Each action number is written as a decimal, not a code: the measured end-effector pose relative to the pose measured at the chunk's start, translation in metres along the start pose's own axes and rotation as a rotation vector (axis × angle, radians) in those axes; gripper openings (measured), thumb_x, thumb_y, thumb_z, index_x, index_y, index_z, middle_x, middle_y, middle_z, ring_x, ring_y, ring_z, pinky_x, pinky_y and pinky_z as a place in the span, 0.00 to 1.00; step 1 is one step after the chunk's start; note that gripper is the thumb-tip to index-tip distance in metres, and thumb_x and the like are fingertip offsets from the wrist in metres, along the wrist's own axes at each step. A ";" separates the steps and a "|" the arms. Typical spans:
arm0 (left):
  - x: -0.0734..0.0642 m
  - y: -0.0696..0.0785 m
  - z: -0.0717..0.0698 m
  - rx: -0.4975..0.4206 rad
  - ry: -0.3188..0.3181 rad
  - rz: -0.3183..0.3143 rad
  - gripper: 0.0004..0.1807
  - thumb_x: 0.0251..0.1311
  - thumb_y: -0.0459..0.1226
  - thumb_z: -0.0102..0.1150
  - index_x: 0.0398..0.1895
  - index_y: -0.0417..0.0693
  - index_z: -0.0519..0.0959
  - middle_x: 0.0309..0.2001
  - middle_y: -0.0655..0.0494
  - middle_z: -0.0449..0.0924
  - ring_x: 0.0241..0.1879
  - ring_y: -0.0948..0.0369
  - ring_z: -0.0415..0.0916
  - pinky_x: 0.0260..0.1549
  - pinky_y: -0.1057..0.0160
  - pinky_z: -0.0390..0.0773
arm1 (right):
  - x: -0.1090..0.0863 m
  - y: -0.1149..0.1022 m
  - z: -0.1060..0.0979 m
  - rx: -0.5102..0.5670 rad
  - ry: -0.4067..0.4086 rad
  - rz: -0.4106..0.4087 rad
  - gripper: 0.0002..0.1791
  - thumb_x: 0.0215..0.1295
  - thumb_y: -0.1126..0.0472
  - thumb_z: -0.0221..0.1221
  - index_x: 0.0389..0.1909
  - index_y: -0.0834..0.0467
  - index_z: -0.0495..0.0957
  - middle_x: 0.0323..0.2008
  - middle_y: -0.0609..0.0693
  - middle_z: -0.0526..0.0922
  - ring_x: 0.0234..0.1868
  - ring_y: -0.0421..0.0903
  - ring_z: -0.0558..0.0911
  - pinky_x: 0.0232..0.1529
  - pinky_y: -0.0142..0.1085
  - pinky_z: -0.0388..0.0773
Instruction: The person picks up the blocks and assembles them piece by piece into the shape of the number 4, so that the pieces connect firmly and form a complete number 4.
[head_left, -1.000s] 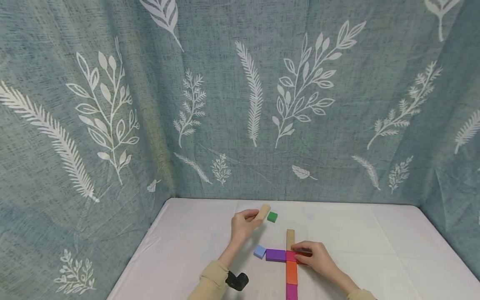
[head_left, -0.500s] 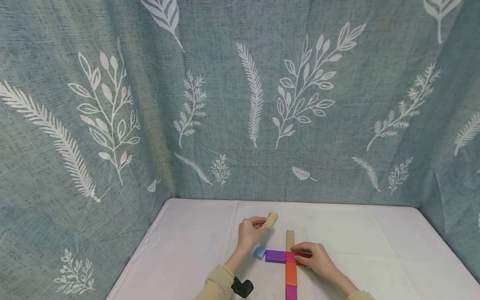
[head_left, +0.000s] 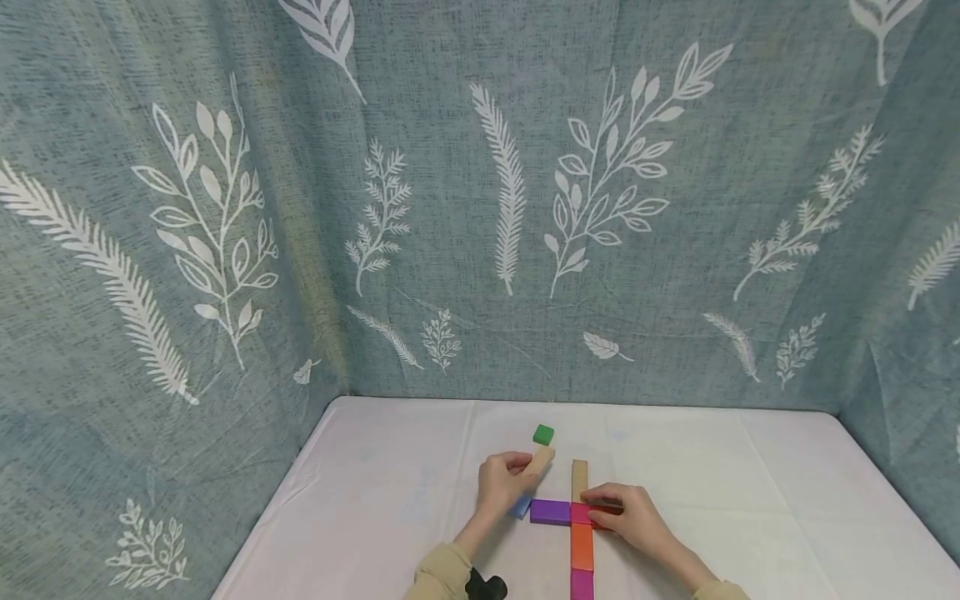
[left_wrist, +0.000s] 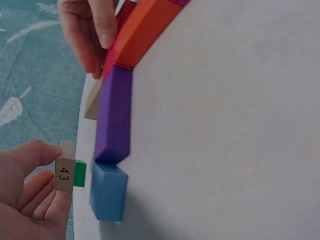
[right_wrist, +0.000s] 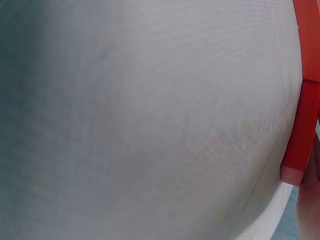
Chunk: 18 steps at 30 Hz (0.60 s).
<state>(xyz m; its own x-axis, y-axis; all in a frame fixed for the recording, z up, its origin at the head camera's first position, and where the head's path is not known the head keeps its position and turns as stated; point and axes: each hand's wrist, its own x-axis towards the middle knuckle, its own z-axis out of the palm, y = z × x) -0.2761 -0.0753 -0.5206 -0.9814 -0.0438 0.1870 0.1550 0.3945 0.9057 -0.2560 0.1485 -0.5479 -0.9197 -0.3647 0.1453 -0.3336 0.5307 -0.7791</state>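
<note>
In the head view my left hand point(head_left: 501, 483) pinches a plain wooden block point(head_left: 543, 457) by its near end. The left wrist view shows "43" printed on an end of this wooden block point(left_wrist: 63, 174). Just beyond it lies a small green block point(head_left: 543, 434); the light blue block point(head_left: 520, 507) is partly hidden by the hand. My right hand point(head_left: 632, 514) grips the red block point(right_wrist: 301, 132), fingers on the far side, thumb nearer. Around a pink block point(head_left: 580, 513) meet the red one, a purple block point(head_left: 551, 512), an orange block point(head_left: 582, 547) and another plain wooden block point(head_left: 580, 480).
A magenta block point(head_left: 582, 583) continues the row below the orange one, cut off by the frame. All lie on a white-covered table point(head_left: 750, 500). A leaf-patterned teal curtain point(head_left: 450, 208) rises behind and at the sides. A black strap piece point(head_left: 486, 587) hangs by the left sleeve.
My left hand has carried the wooden block to the right and nearer, past the green block, which shows again. The right hand stays on the red block.
</note>
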 end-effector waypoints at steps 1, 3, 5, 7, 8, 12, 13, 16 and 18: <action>-0.001 -0.001 0.000 -0.001 -0.001 0.002 0.14 0.39 0.24 0.67 0.35 0.30 0.83 0.33 0.39 0.85 0.34 0.51 0.85 0.35 0.63 0.85 | 0.000 0.001 0.000 0.000 0.000 -0.003 0.13 0.58 0.63 0.63 0.46 0.59 0.83 0.43 0.51 0.86 0.46 0.49 0.84 0.46 0.34 0.83; -0.002 -0.003 0.001 0.003 -0.001 0.014 0.14 0.38 0.24 0.67 0.34 0.29 0.83 0.32 0.38 0.85 0.34 0.51 0.85 0.34 0.64 0.85 | 0.000 0.002 -0.001 0.001 0.000 -0.008 0.13 0.59 0.63 0.63 0.46 0.59 0.83 0.43 0.51 0.86 0.46 0.49 0.84 0.46 0.35 0.83; -0.002 -0.005 0.002 0.011 0.003 0.021 0.14 0.38 0.24 0.66 0.34 0.29 0.83 0.32 0.38 0.85 0.33 0.51 0.85 0.34 0.64 0.85 | 0.000 0.002 -0.001 0.002 -0.002 -0.012 0.13 0.59 0.63 0.63 0.46 0.59 0.83 0.43 0.51 0.86 0.46 0.49 0.84 0.46 0.35 0.83; -0.003 -0.006 0.003 0.019 0.006 0.025 0.14 0.38 0.25 0.67 0.34 0.30 0.83 0.32 0.39 0.85 0.33 0.51 0.85 0.34 0.64 0.85 | 0.000 0.002 -0.002 0.002 -0.003 -0.013 0.13 0.59 0.64 0.63 0.46 0.59 0.82 0.43 0.51 0.86 0.46 0.49 0.84 0.46 0.35 0.83; -0.003 -0.007 0.004 0.024 0.007 0.023 0.14 0.39 0.25 0.67 0.34 0.30 0.83 0.32 0.39 0.85 0.33 0.51 0.85 0.34 0.64 0.85 | 0.000 0.002 -0.002 0.002 -0.004 -0.013 0.13 0.59 0.64 0.63 0.46 0.59 0.82 0.43 0.51 0.86 0.46 0.49 0.84 0.46 0.35 0.83; -0.004 -0.009 0.005 0.028 0.014 0.021 0.13 0.39 0.25 0.68 0.34 0.31 0.83 0.32 0.40 0.85 0.33 0.52 0.85 0.34 0.64 0.85 | 0.001 0.001 -0.003 0.005 -0.009 -0.012 0.14 0.59 0.64 0.63 0.46 0.60 0.82 0.44 0.52 0.86 0.47 0.49 0.84 0.47 0.36 0.83; -0.004 -0.010 0.006 0.028 0.015 0.020 0.13 0.39 0.25 0.68 0.33 0.31 0.83 0.32 0.40 0.85 0.33 0.52 0.85 0.34 0.64 0.85 | 0.001 0.001 -0.003 0.006 -0.011 -0.012 0.14 0.59 0.64 0.63 0.46 0.60 0.82 0.43 0.52 0.86 0.47 0.49 0.84 0.47 0.36 0.83; -0.004 -0.010 0.007 0.033 0.019 0.021 0.13 0.38 0.25 0.68 0.33 0.31 0.83 0.31 0.40 0.85 0.32 0.53 0.85 0.33 0.64 0.84 | 0.001 0.001 -0.004 0.005 -0.013 -0.012 0.14 0.59 0.64 0.63 0.46 0.60 0.82 0.43 0.51 0.86 0.47 0.49 0.84 0.47 0.36 0.83; -0.005 -0.010 0.007 0.037 0.019 0.024 0.14 0.38 0.25 0.68 0.34 0.31 0.83 0.32 0.40 0.85 0.33 0.53 0.85 0.33 0.64 0.84 | 0.002 0.001 -0.004 0.003 -0.014 -0.011 0.14 0.59 0.64 0.63 0.46 0.59 0.82 0.43 0.51 0.86 0.47 0.49 0.83 0.47 0.36 0.83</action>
<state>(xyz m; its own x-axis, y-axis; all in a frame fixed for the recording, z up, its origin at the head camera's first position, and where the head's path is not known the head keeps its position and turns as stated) -0.2738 -0.0729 -0.5333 -0.9751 -0.0517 0.2157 0.1734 0.4290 0.8865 -0.2588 0.1517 -0.5464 -0.9131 -0.3811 0.1448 -0.3427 0.5249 -0.7792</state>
